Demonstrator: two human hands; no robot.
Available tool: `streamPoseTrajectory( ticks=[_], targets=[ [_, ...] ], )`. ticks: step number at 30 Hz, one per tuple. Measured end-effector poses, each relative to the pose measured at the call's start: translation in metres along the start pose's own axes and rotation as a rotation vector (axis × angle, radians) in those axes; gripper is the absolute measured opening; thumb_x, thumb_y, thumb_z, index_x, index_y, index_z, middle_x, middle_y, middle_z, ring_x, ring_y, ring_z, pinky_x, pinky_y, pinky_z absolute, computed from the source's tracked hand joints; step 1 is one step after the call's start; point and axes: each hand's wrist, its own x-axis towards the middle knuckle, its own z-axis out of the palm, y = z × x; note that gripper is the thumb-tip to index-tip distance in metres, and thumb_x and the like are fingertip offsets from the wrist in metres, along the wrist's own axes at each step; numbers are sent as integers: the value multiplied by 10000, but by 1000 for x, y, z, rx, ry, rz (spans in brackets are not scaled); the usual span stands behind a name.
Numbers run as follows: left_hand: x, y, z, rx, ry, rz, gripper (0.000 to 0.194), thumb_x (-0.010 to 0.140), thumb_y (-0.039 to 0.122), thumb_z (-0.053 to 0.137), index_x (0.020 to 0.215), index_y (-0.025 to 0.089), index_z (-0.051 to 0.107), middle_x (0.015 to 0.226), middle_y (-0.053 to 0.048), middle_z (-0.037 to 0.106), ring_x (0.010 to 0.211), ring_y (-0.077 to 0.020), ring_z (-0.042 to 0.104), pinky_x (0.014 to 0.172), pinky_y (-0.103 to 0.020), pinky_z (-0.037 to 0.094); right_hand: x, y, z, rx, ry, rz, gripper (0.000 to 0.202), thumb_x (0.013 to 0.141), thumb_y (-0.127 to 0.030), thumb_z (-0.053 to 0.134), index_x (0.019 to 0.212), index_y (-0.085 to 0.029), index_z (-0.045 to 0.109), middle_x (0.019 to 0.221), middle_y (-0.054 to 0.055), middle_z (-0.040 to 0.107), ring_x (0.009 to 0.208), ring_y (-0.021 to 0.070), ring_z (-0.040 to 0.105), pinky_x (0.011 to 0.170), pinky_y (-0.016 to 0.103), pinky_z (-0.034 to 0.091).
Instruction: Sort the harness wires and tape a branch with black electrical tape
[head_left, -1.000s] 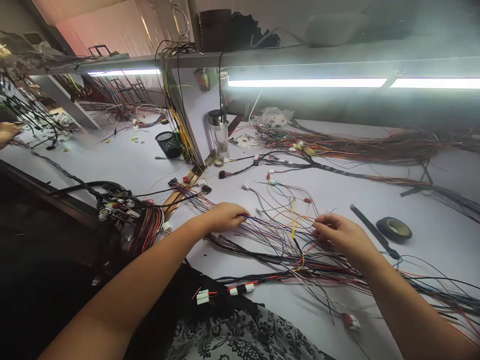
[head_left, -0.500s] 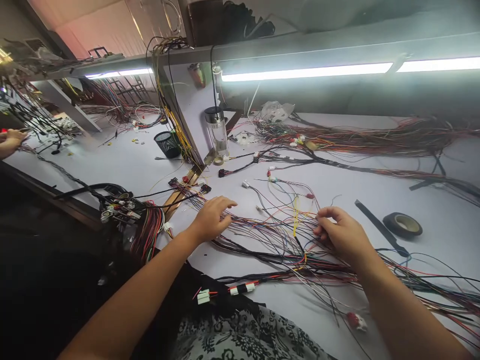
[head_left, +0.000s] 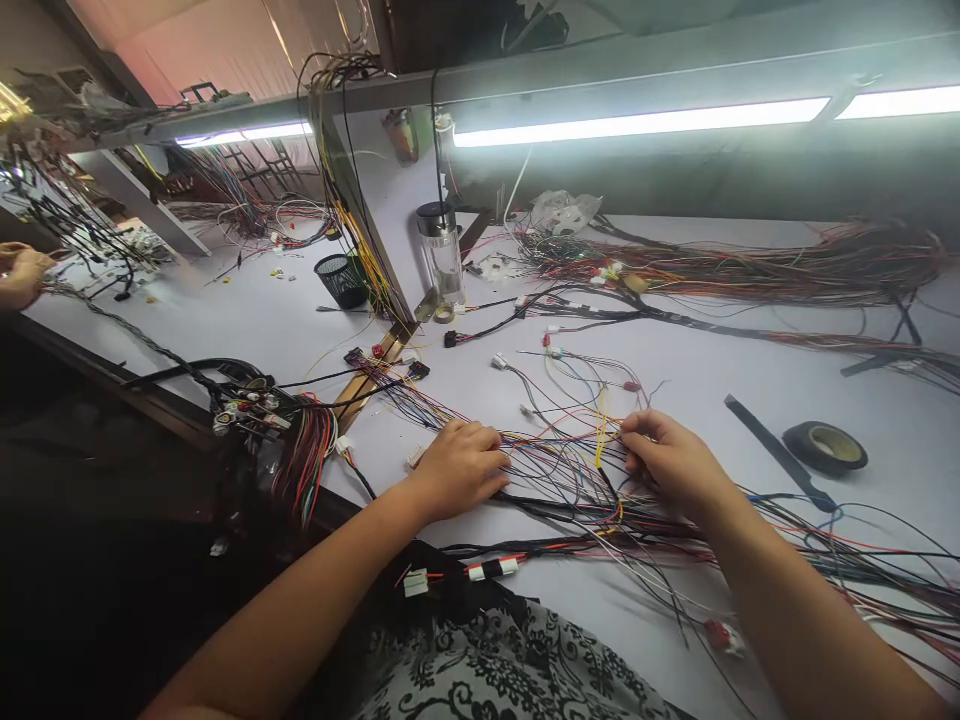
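A harness of thin coloured wires [head_left: 551, 450] lies across the white table in front of me. My left hand [head_left: 463, 466] is on its left part, fingers curled down around some of the wires; the fingertips are partly hidden. To the right, my right hand [head_left: 667, 458] pinches thin wires between thumb and forefinger, beside a yellow wire branch [head_left: 602, 430]. Small connectors end several of the strands: a white connector [head_left: 499, 361], a dark red connector [head_left: 631, 387] and a black connector [head_left: 418, 370]. Nearer my body lies a white connector [head_left: 415, 582] on red-orange wires.
A black tape roll [head_left: 825, 448] and a dark strip [head_left: 776, 450] lie at the right. Behind are a clear bottle [head_left: 441, 255], a mesh cup [head_left: 340, 280] and a long wire bundle [head_left: 750, 268]. Another person's hand [head_left: 22, 275] shows at far left.
My left hand has moved right along the wires, and its fingers have curled from spread to closed. My right hand has shifted slightly left. The view has tilted a little.
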Motion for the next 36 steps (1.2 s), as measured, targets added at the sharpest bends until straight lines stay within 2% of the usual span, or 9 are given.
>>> streamPoseTrajectory(
  ticks=[8,13,16,19,22,24,28,31,36],
  targets=[
    [5,3,-3,-83,15,-3,194,933,255,466,870,203,642,947,-49,628,871,-182,562,757,-341,360,4,-3,-5,-121,-3,-53,287,775,-336,523,1041,-229,523,631,-23,557,501,151,535,468,274,447],
    [-22,2,-18,-690,168,-274,168,943,302,454,951,189,578,885,-47,616,812,-146,555,740,-286,420,-47,-26,0,-460,362,-661,324,852,-385,509,1105,-197,581,868,54,620,647,155,559,608,299,427],
    [-33,2,-19,-1105,279,-341,152,913,328,524,893,179,550,751,-17,572,699,-125,510,663,-267,408,-85,-41,33,-431,-35,-849,382,910,-313,455,1276,-207,483,704,-4,637,557,131,543,571,270,399],
    [-36,-1,-23,-1516,472,-296,165,852,328,621,827,186,541,625,30,460,603,-105,449,622,-266,396,-98,-46,64,-628,-284,-802,350,880,-291,517,1224,-228,544,680,8,667,578,161,579,520,267,332],
    [-38,-9,-35,-1753,767,-269,188,815,292,672,767,191,521,576,64,354,508,-74,359,578,-251,385,-89,-40,70,-706,-303,-681,141,874,-290,524,890,-215,643,698,32,685,617,177,601,507,267,291],
    [-40,-13,-43,-1758,850,-275,192,800,265,687,741,187,523,568,66,343,491,-67,342,572,-250,383,-84,-39,65,-594,-247,-629,152,884,-284,510,971,-209,610,697,21,683,610,165,592,514,263,310],
    [-40,-10,-46,-1642,622,-310,149,758,268,722,740,181,602,584,26,450,581,-109,460,622,-298,415,-92,-51,70,-387,-260,-718,476,886,-247,473,1353,-227,386,760,-18,690,648,147,593,587,245,378],
    [-35,-8,-45,-1627,590,-296,146,745,276,737,743,177,629,608,10,495,595,-116,477,608,-298,415,-105,-59,85,-422,-463,-747,351,845,-298,516,1193,-312,560,709,-65,682,647,132,605,566,208,377],
    [-35,-34,-53,-1765,1065,-349,157,781,221,711,796,183,559,614,68,450,527,-62,415,605,-248,432,-98,-46,73,-469,-457,-656,128,812,-253,548,765,-251,667,521,-61,611,490,114,537,454,198,275]
  ],
)
